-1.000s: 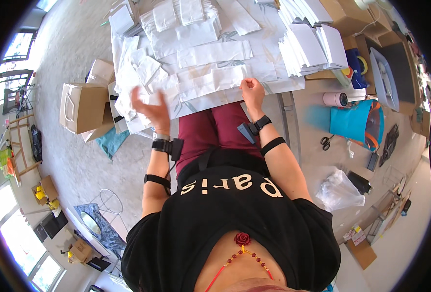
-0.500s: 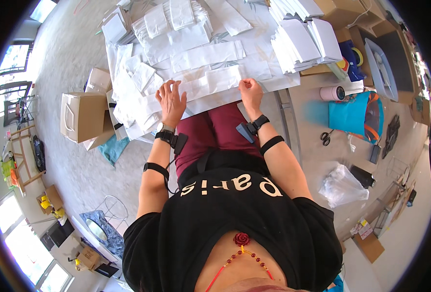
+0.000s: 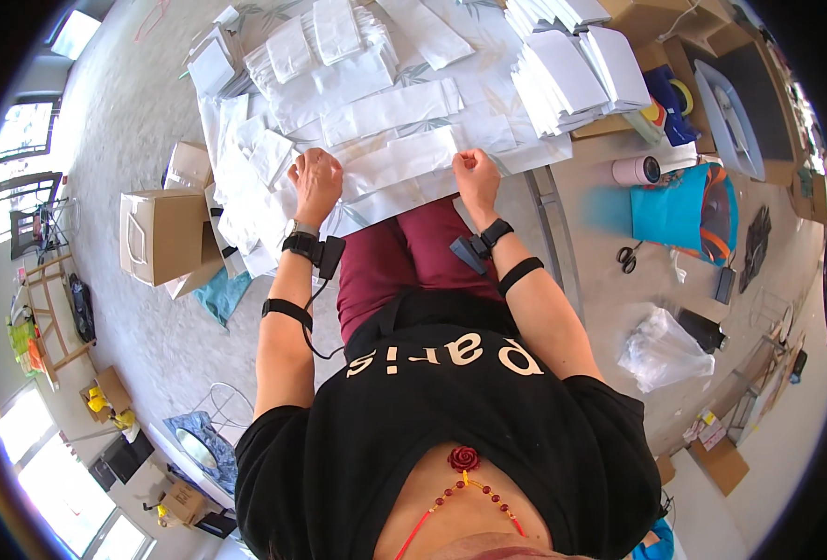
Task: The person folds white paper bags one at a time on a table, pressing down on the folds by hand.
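Note:
Thin white flat pieces, perhaps paper or plastic sleeves, cover much of the table. A long white strip (image 3: 404, 159) lies along the near edge between my hands. My left hand (image 3: 317, 185) is at the strip's left end, beside a loose white heap (image 3: 255, 201); its fingers are curled together, and whatever lies under them is hidden. My right hand (image 3: 477, 185) is closed in a pinch at the strip's right end, thumb against fingers. Farther back lie another flat strip (image 3: 390, 110) and a layered stack of white pieces (image 3: 325, 70).
Thick white stacks (image 3: 577, 79) stand at the table's far right. Cardboard boxes (image 3: 161, 238) sit on the floor at left. A pink tumbler (image 3: 630, 171), a blue bag (image 3: 679, 219), black scissors (image 3: 627, 259) and a clear plastic bag (image 3: 664, 350) are at right.
My left hand has shifted a little left, and its spread fingers have drawn together. My right hand keeps its pinch at nearly the same place. The view has shifted slightly.

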{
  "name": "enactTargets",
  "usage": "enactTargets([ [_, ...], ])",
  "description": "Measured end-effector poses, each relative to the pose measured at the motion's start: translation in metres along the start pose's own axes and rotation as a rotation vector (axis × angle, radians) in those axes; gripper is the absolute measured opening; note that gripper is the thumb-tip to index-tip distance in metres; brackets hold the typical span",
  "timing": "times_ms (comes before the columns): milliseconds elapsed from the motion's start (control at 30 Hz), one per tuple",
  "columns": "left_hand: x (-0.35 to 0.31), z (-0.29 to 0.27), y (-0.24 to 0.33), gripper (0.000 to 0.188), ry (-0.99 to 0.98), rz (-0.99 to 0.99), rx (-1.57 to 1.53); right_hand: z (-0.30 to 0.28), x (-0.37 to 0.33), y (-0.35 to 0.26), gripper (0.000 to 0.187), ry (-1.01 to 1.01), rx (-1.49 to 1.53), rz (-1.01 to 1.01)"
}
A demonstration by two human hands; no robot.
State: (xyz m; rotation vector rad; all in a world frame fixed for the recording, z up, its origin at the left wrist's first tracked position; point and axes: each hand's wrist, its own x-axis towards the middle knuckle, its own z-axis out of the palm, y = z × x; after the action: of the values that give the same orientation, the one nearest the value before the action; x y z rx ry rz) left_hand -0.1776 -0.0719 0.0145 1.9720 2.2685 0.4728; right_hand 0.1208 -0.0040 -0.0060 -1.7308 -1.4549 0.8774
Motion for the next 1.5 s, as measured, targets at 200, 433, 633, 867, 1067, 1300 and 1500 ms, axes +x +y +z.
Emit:
enactTargets([
  [200, 0.013, -0.004, -0.003, 0.011, -0.023, 0.024, 0.027, 0.001, 0.002, -0.001, 0.022, -0.003, 0.014, -0.002],
  [433, 0.015, 0.0, -0.003, 0.013, -0.029, 0.014, 0.041, 0.003, 0.005, 0.002, 0.021, 0.003, -0.001, -0.007],
  [633, 0.013, -0.001, 0.011, 0.034, 0.04, -0.035, -0.022, 0.004, 0.007, 0.004, 0.02, 0.011, -0.039, -0.011],
  [867, -0.022, 0.018, 0.091, 0.069, 0.002, 0.112, -0.1, 0.001, 0.005, 0.001, 0.02, 0.012, -0.025, -0.021],
  [1067, -0.035, 0.027, 0.121, 0.074, -0.11, 0.24, -0.106, 0.002, 0.006, 0.007, 0.021, 0.015, -0.034, -0.031],
  [1300, -0.025, 0.027, 0.125, 0.065, -0.047, 0.275, -0.107, -0.024, 0.027, 0.008, 0.027, 0.068, -0.228, -0.155],
  [1500, 0.009, 0.04, 0.156, 0.046, 0.042, 0.195, -0.364, -0.054, 0.063, 0.013, 0.032, 0.159, -0.618, -0.383],
])
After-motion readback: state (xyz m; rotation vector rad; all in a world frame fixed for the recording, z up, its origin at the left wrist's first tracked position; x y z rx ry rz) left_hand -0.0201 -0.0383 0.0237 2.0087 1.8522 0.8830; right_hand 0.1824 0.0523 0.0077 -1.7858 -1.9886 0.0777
